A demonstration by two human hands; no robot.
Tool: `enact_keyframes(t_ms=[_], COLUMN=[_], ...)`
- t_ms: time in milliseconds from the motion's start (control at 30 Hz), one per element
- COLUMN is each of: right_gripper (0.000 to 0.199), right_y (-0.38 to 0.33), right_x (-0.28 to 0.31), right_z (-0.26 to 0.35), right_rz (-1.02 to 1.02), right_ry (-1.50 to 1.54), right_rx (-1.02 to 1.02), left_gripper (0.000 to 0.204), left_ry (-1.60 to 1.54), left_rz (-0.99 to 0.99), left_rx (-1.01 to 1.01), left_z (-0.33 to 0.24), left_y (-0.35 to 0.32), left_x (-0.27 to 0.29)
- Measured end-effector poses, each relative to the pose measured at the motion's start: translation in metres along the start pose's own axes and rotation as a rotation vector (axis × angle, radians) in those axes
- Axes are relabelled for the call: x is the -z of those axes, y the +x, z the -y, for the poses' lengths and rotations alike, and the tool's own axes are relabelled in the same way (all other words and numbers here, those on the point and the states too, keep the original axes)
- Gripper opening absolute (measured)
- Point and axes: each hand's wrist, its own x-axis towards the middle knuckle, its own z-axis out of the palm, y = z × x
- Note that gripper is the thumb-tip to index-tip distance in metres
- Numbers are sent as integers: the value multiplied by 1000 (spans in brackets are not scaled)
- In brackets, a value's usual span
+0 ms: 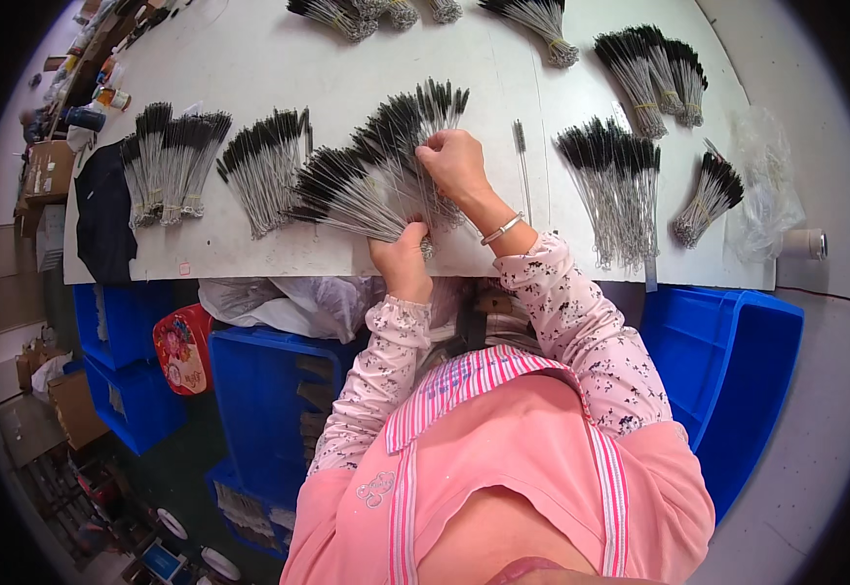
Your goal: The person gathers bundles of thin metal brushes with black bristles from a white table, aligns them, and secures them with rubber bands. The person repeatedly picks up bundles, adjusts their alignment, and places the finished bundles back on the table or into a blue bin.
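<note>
While the left hand [401,255] pinches the fanned brush bundle [371,166] at its wire stems, the right hand [454,161] fingers curl among the bristle tips; light, springy, likely best gripped low.

Counter [279,49], white. Bundled wire brushes with black bristle tips: two bundles at left [172,161], three at upper right [654,73], one at far right [708,200]. Single loose brush [522,166]. Clear plastic bag [771,180]. Dark cloth [103,210]. Blue bins below: right [727,361], left [128,361]. Red tin [181,349].
</note>
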Motion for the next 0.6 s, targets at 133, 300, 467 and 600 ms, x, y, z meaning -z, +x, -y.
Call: enact_keyframes(t_ms=[133,300,467,600], right_gripper=[22,21,20,23], right_y=[8,15,14,-2], right_x=[-3,0,42,88], right_z=[2,6,39,35], right_rz=[14,-125,-260,222], right_ry=[-152,22,358,846], right_rx=[92,152,115,-212], left_gripper=[42,48,47,46], left_ry=[35,-8,-14,-27], left_rz=[0,44,37,34], left_rx=[-5,15,-5,2], left_z=[-3,5,5,7], left_y=[-3,5,4,5], left_x=[-2,4,3,2])
